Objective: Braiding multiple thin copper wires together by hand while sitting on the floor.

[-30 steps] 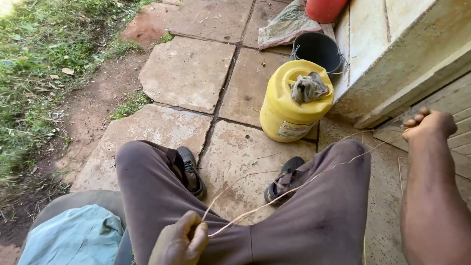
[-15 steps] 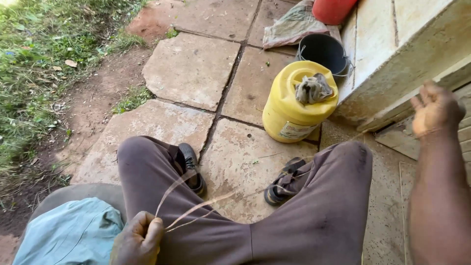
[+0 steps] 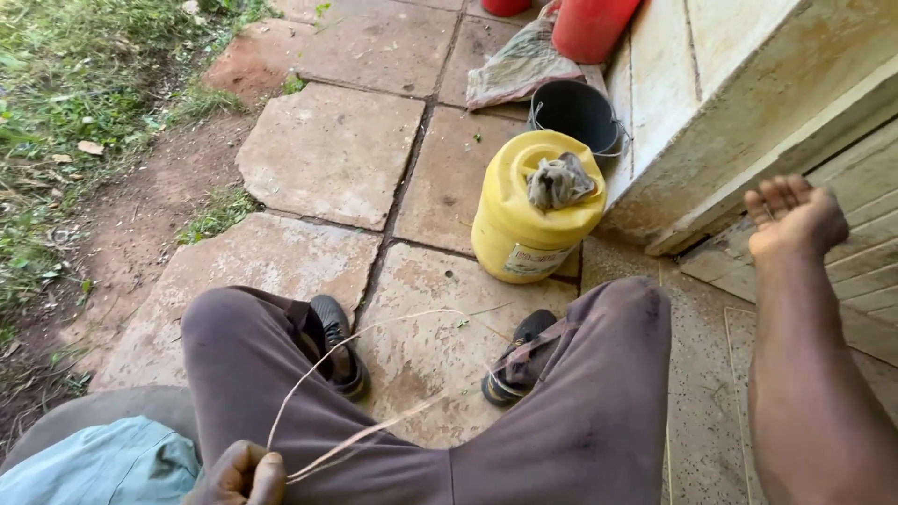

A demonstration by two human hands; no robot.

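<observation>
Head view looks down on our seated legs in dark trousers [image 3: 580, 411], knees apart, over the stone paving [image 3: 327, 154] that fills the middle of the frame, with grass at the upper left. Right of centre stands a yellow jerrycan [image 3: 524, 224] with a grey rag [image 3: 558, 180] stuffed in its mouth, a dark bucket [image 3: 575, 110] behind it and a red container [image 3: 591, 26] at the top edge, all against the pale wall at the upper right. Our two dark sandals [image 3: 335, 344] rest on the slab between the knees. At the right edge our right hand [image 3: 795, 217] is raised well up on an outstretched arm, fingers curled; we cannot tell what, if anything, it pinches. At the bottom, left of centre, our left hand [image 3: 245, 475] is closed in a fist around the near ends of the pale fibre strands [image 3: 374, 432]. From that fist the strands run up and to the right, one looping high over the left sandal, the others lying low across the thigh. Their long axis points from lower left toward the raised right hand; the left hand is the nearer one, touching them.
</observation>
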